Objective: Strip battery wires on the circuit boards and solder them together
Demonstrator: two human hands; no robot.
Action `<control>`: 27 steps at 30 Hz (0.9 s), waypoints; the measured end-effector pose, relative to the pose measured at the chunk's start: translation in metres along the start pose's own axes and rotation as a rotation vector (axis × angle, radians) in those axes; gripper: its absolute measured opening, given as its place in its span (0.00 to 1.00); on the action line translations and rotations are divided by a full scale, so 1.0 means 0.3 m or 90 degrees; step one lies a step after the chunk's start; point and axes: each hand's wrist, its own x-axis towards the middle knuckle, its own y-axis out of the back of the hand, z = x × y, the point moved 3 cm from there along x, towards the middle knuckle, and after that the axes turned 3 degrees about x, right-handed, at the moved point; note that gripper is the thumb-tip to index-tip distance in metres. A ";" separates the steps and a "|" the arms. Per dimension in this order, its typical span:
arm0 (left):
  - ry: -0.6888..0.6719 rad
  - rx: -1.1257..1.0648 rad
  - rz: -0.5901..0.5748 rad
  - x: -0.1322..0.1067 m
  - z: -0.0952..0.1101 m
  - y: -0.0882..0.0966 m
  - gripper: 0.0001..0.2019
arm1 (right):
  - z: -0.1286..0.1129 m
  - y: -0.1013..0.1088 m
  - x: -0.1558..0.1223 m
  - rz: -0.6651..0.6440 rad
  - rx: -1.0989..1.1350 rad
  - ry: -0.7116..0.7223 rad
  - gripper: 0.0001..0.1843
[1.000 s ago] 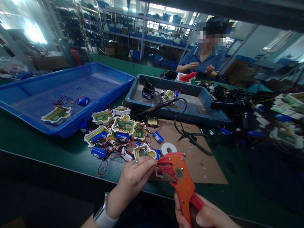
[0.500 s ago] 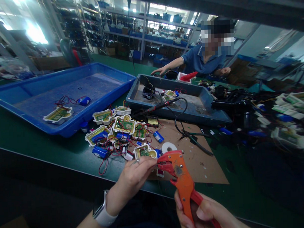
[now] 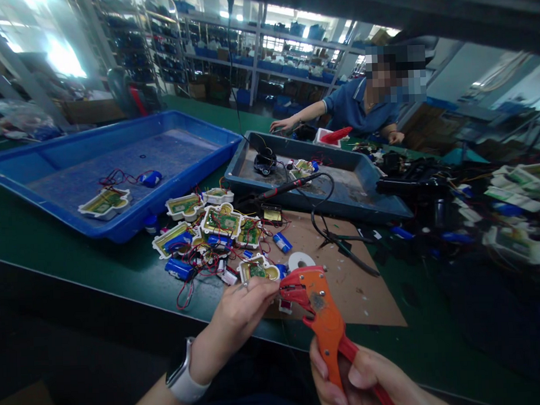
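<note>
My right hand [image 3: 369, 382] grips the handles of an orange wire stripper [image 3: 320, 310], whose jaws point left. My left hand [image 3: 242, 313], with a white watch on its wrist, pinches something thin, probably a wire, right at those jaws; the thing itself is too small to make out. Just beyond my hands lies a heap of white-framed circuit boards [image 3: 220, 222] with blue batteries and red wires. A white tape roll [image 3: 301, 261] lies on the brown mat [image 3: 357, 288].
A large blue tray [image 3: 118, 166] at the left holds one board and a battery. A grey tray [image 3: 322, 183] stands behind the mat, a soldering iron [image 3: 287, 187] leaning on its rim. A person in blue works opposite. Cluttered parts fill the right side.
My hands have barely moved. The person opposite has stretched one arm out toward the far edge of the grey tray and leaned to the right.
</note>
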 end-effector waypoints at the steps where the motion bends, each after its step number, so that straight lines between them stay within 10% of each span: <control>1: 0.007 -0.002 -0.003 -0.002 -0.001 -0.002 0.10 | 0.004 -0.001 0.001 0.001 0.005 0.000 0.14; 8: 0.067 -0.065 0.023 -0.002 0.000 -0.031 0.09 | 0.021 0.015 0.014 0.011 0.070 0.034 0.09; 16: 0.593 -0.628 0.066 0.022 -0.044 -0.065 0.11 | -0.020 0.006 -0.019 -0.029 0.003 0.098 0.18; 27: 0.627 -0.678 0.120 0.023 -0.065 -0.044 0.15 | -0.028 0.081 -0.096 0.170 -0.201 0.035 0.32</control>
